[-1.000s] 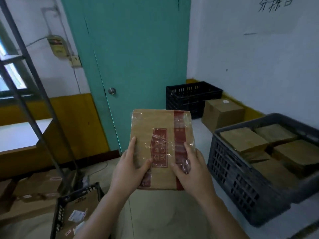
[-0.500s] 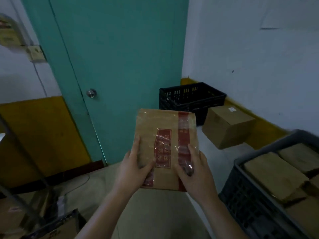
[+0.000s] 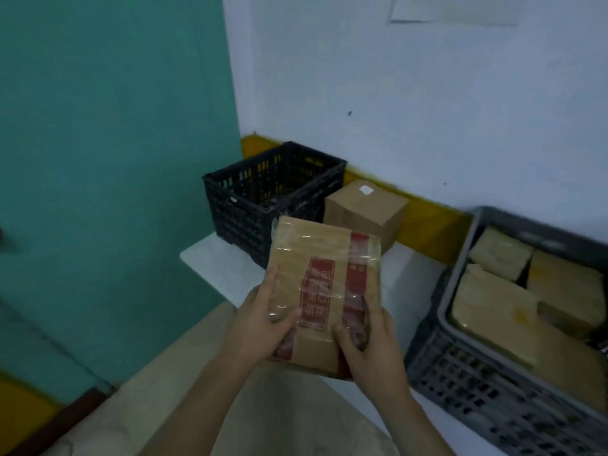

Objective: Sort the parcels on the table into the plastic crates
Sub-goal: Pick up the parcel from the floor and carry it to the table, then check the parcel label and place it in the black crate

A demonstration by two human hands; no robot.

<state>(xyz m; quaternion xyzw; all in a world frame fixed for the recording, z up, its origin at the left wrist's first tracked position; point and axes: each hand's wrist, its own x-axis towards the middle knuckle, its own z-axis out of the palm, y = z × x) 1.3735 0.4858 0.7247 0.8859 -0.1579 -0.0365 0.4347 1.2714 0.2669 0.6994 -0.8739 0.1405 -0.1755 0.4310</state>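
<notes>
I hold a flat brown parcel (image 3: 324,281) with red print and clear wrap in both hands, above the white table's near corner. My left hand (image 3: 260,327) grips its lower left edge, thumb across the front. My right hand (image 3: 370,343) grips its lower right edge, thumb on the red stripe. A black plastic crate (image 3: 263,205) stands at the table's far corner, its inside looking dark and bare. A grey plastic crate (image 3: 467,373) to the right holds several brown parcels (image 3: 493,307).
A brown cardboard box (image 3: 365,212) sits between the two crates against the white wall. The white table (image 3: 223,268) ends at a corner close to the green door (image 3: 115,159). Bare concrete floor (image 3: 197,406) lies below.
My view has swung right and down; the door handle and the rack have left the frame. The parcel stays in both hands and now tilts toward the black crate.
</notes>
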